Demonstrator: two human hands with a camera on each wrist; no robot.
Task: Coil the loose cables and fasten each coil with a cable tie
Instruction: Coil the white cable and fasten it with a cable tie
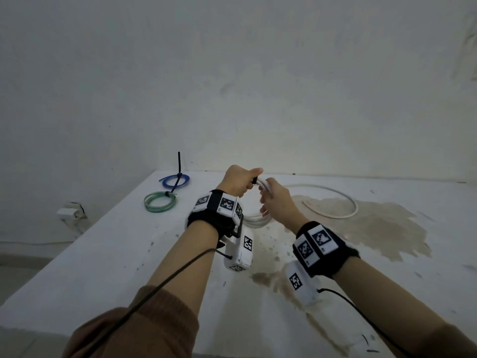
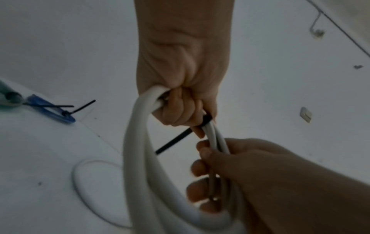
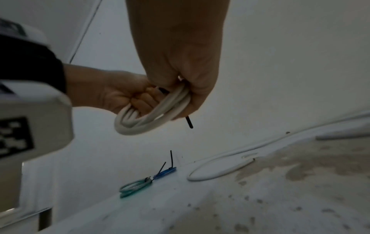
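No readable words, brand names, numbers or signs anywhere. Only black-and-white square code markers (image 1: 227,203), machine patterns rather than letters, on the band of the left wrist, plus more of the same (image 1: 321,238) on the band of the right wrist. One such marker (image 1: 248,243) on the white camera housing under the left wrist, another (image 1: 295,281) on the white housing under the right wrist. A blurred part of one marker (image 3: 14,137) at the left edge of the right wrist view, not legible. Nothing printed on the cables, the ties, the worktop or the wall.
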